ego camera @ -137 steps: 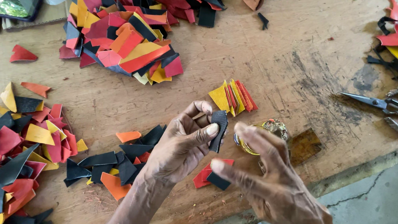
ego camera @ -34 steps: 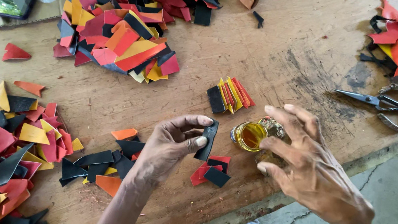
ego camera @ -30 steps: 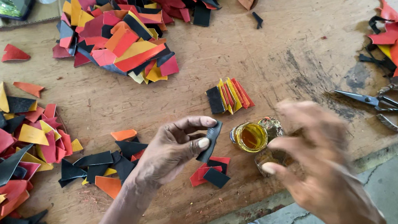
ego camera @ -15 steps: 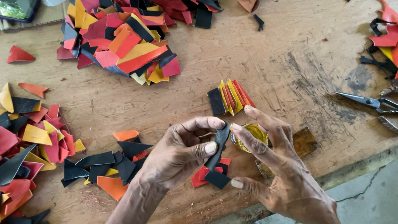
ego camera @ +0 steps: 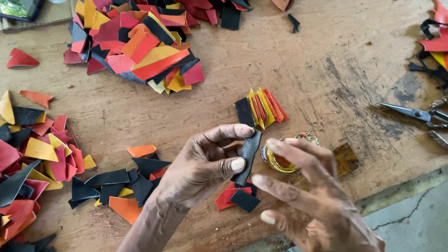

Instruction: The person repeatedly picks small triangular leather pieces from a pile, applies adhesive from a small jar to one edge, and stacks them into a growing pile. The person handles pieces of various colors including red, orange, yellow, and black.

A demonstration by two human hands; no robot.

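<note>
Left hand [ego camera: 202,166] pinches black strip [ego camera: 248,149]; right hand [ego camera: 319,212] fingers spread above glue pot [ego camera: 282,160]. Risk: knuckle tips pot, spills glue.

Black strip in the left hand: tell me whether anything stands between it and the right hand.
Nothing visible does. The left hand pinches the black strip upright, and the right hand has its fingers spread right beside it, over the small glue jar.

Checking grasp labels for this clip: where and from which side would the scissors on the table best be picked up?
Probably at the looped handles of the scissors, coming from above on the right. They lie flat on the wooden table, blades pointing left and almost shut, so the loops are the blunt end; no scraps lie against them.
</note>
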